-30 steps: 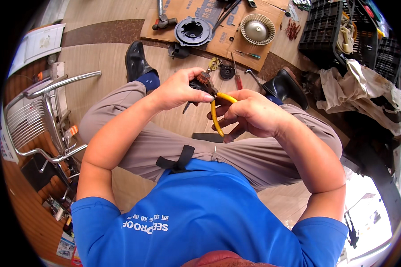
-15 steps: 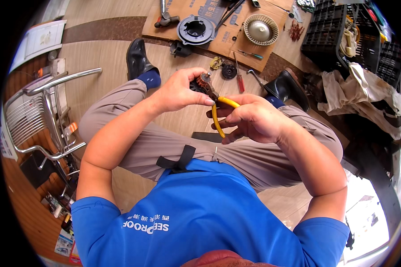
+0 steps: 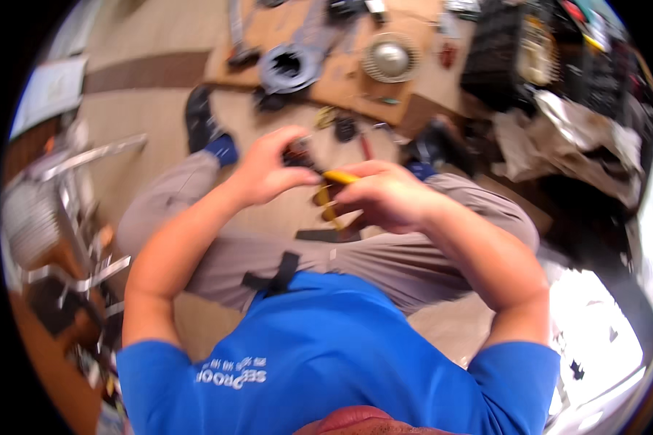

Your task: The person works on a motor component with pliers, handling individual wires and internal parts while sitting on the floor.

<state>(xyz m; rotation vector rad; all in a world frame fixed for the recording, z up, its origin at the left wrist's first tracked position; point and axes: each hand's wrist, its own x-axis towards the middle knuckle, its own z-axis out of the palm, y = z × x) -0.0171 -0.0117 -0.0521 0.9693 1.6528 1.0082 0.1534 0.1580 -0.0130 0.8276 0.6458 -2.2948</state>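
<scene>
Low over my lap, my left hand (image 3: 268,174) is closed around a small motor armature (image 3: 297,154) with copper-coloured windings, blurred by motion. My right hand (image 3: 392,197) grips a pair of pliers (image 3: 340,176) by the yellow handles, one on each side of its fingers. The handles stand apart. The pliers' jaws point at the armature, but blur hides whether they bite on it. Just beyond my hands, a dark round part (image 3: 346,130) and a red-handled screwdriver (image 3: 366,148) lie on the floor.
A cardboard sheet (image 3: 331,90) lies ahead, bearing a grey round housing (image 3: 270,78), a pale blower wheel (image 3: 392,59) and a hammer (image 3: 244,56). Black crates (image 3: 490,61) and crumpled beige cloth (image 3: 533,148) are at the right. A metal-framed chair (image 3: 94,156) stands at left.
The whole view has shifted and blurred, with the floor items sliding left and slightly down. Both hands keep their holds on the armature and the pliers.
</scene>
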